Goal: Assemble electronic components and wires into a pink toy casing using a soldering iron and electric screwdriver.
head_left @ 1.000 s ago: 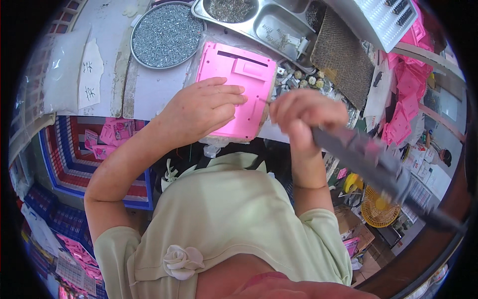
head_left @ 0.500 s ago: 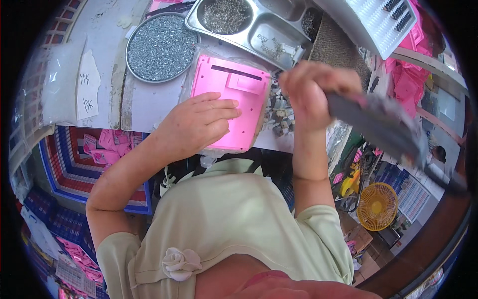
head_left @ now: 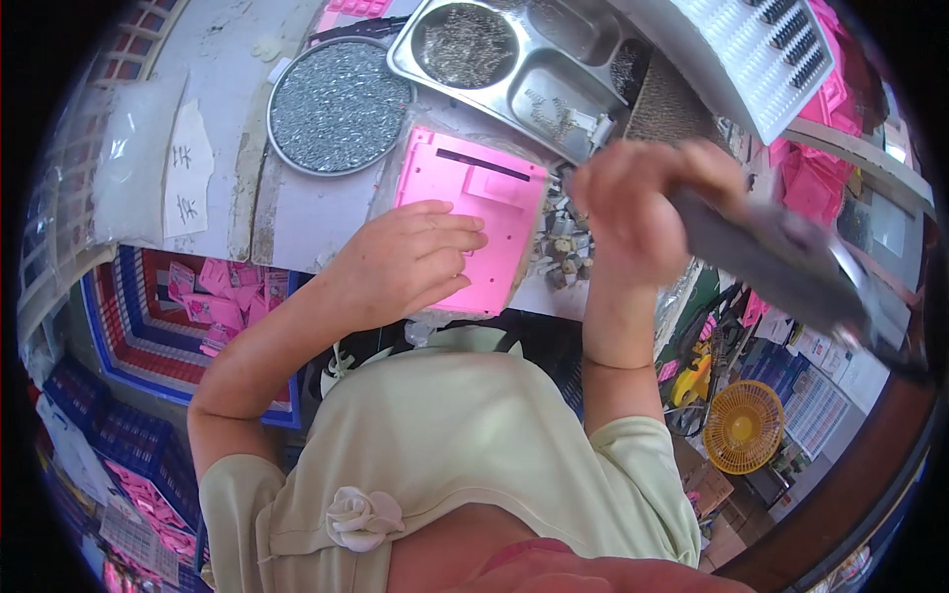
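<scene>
A pink plastic panel with a dark slot near its far edge lies on clear plastic wrap on the bench. My left hand rests flat on its left half, fingers stretched out. Right of the panel, my right hand is closed around a long dark grey power screwdriver, smeared by motion. The tool's body extends toward the right; its working end, by the panel's far right corner, is mostly hidden by the hand. Small metal and whitish parts lie heaped beside the panel.
Behind the panel stand a round pan of silvery screws and a steel compartment tray of small hardware. A white tray with black parts is at far right. Below the bench are a blue-red crate and a yellow basket.
The bench and panel sit slightly lower and farther right in the picture. My left hand stays on the panel; my right hand still holds the power screwdriver, slightly lower and farther right.
</scene>
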Motion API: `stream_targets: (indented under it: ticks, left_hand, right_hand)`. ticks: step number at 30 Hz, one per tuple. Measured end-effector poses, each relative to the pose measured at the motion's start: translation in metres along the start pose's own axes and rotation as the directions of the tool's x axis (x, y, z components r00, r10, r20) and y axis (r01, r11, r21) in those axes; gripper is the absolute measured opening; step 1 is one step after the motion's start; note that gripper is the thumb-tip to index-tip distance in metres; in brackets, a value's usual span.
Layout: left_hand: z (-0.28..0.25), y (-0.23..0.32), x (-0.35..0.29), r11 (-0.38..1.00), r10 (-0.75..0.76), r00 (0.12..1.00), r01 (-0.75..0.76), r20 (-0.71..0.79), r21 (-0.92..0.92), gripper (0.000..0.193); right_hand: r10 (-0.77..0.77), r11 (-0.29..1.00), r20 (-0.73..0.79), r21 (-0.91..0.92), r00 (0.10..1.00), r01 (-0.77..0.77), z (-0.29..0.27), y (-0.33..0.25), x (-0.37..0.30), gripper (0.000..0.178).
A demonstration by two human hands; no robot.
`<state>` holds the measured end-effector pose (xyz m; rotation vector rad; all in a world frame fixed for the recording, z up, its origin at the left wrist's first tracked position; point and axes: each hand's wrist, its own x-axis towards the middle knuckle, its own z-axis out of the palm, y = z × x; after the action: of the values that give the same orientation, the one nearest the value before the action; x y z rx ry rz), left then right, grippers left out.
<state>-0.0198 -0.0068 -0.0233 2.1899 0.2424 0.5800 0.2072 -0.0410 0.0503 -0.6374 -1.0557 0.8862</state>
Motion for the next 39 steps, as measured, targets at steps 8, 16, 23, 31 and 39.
stream_targets:
  ticks: [8, 16, 23, 31, 39]
  left_hand:
    - [-0.008, 0.013, -0.003, 0.986, -0.168, 0.936, 0.155, -0.308, -0.067, 0.018]
    - [-0.016, 0.002, -0.008, 0.988, -0.131, 0.899, 0.151, -0.417, 0.015, 0.019]
    - [-0.042, -0.018, -0.003, 0.940, -0.028, 0.886, 0.181, -0.462, 0.290, 0.024]
    - [-0.081, -0.068, -0.009, 0.743, -0.180, 0.867, 0.429, -0.465, 0.514, 0.011]
    - [-0.078, -0.075, -0.009, 0.735, -0.164, 0.842, 0.451, -0.513, 0.506, 0.016]
  right_hand:
    - [0.098, 0.980, 0.223, 0.150, 0.970, -0.134, 0.046, -0.011, -0.005, 0.027]
    - [0.153, 0.976, 0.226, 0.120, 0.962, -0.184, 0.061, 0.001, 0.002, 0.026]
    - [0.128, 0.987, 0.179, 0.073, 0.975, -0.143, 0.059, 0.020, 0.011, 0.025]
    - [0.043, 0.983, 0.125, -0.181, 0.991, -0.020, 0.039, 0.076, 0.026, 0.025]
    - [0.066, 0.897, 0.193, -0.442, 0.979, 0.026, 0.038, 0.089, 0.020, 0.022]
